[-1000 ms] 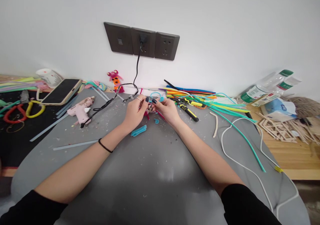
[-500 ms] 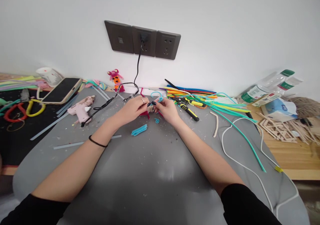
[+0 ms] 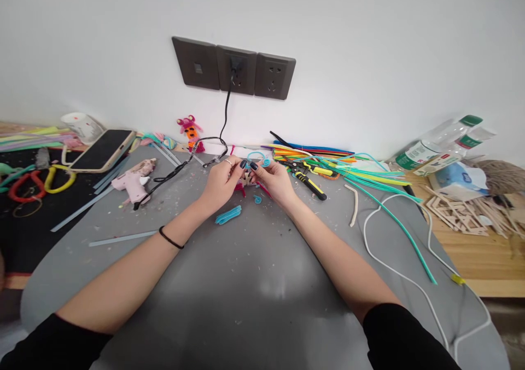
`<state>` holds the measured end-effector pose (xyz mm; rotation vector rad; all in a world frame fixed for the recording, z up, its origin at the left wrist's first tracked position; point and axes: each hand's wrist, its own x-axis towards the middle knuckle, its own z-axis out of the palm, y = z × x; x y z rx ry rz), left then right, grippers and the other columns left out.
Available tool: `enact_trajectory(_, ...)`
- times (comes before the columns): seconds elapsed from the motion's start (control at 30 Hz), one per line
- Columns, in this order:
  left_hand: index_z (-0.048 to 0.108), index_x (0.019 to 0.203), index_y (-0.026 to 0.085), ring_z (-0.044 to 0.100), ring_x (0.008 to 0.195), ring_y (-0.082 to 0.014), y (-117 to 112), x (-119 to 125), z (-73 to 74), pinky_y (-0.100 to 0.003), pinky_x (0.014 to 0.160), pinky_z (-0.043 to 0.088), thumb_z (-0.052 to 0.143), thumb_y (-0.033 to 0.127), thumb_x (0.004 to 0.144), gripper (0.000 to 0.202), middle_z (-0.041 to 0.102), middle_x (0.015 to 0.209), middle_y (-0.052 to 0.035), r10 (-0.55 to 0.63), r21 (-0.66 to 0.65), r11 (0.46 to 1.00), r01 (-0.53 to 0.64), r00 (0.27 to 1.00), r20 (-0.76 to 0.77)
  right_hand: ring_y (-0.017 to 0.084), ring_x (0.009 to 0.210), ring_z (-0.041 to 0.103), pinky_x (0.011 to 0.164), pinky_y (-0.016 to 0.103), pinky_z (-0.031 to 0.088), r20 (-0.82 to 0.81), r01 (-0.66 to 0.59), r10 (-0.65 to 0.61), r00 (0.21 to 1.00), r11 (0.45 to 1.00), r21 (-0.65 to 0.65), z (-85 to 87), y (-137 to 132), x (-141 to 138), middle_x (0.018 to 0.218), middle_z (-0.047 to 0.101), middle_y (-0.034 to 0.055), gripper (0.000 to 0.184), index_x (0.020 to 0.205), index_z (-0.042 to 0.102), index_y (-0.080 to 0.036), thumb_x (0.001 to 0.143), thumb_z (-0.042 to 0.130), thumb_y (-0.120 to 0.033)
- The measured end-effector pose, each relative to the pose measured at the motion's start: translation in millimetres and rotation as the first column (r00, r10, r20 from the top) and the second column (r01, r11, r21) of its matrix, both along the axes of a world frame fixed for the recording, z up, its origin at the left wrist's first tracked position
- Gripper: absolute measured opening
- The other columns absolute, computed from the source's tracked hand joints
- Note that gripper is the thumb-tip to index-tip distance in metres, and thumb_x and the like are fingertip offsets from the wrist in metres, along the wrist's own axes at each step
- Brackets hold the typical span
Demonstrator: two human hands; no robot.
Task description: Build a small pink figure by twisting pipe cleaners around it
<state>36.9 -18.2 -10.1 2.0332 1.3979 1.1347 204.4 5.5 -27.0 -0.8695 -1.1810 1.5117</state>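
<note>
My left hand and my right hand meet at the far middle of the grey mat. Both pinch a small craft piece of tan and red parts between their fingertips. A light blue pipe-cleaner loop rises just behind my right fingers. A small blue curl lies on the mat under my hands. A folded blue pipe-cleaner bundle lies near my left wrist, which wears a black band.
A pink glue gun with a black cord lies left, plugged into wall sockets. Coloured pipe cleaners and yellow-black pliers lie right. A phone, scissors, bottles, wooden sticks and a white wire surround the mat.
My left hand dipped toward the mat half a second ago and has come back up to the piece. My right hand has barely moved.
</note>
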Motion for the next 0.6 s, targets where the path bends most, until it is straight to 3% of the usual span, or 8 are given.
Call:
enact_trajectory(0.27,0.056,0.094,0.022,0.063,0.074,-0.0190,-5,8,-2.7,-0.032,0.073,0.049,0.042,0.042,0.101,0.026,0.070,0.083,-0.0038,0.039,-0.004,0.999,-0.039,0.995,0.095,0.013,0.062,0.059,0.066,0.030,0.053,0.003,0.008,-0.008,1.000,1.000,0.030,-0.1,-1,-1,0.069,0.067,-0.0015,0.055,0.075,0.064,-0.021,0.058,0.086,-0.068)
enact_trajectory(0.47,0.053,0.089,0.022,0.063,0.072,-0.0173,-9,13,-5.0,-0.030,0.072,0.050,0.047,0.040,0.100,0.022,0.069,0.081,-0.0030,0.101,0.022,0.994,-0.108,0.969,0.225,0.014,0.061,0.060,0.066,0.031,0.053,0.045,-0.019,0.017,0.999,0.999,0.050,4.1,-4,-1,0.068,0.067,-0.0010,0.055,0.075,0.064,-0.021,0.059,0.085,-0.070)
enact_trajectory(0.6,0.053,0.089,0.022,0.064,0.072,-0.0172,-10,13,-5.3,-0.030,0.071,0.049,0.048,0.037,0.100,0.019,0.069,0.080,-0.0029,0.139,0.035,0.988,-0.150,0.966,0.216,0.014,0.060,0.059,0.063,0.030,0.052,0.091,-0.016,0.009,0.996,0.997,0.080,6.5,-6,-1,0.066,0.066,-0.0011,0.057,0.073,0.063,-0.022,0.058,0.084,-0.073)
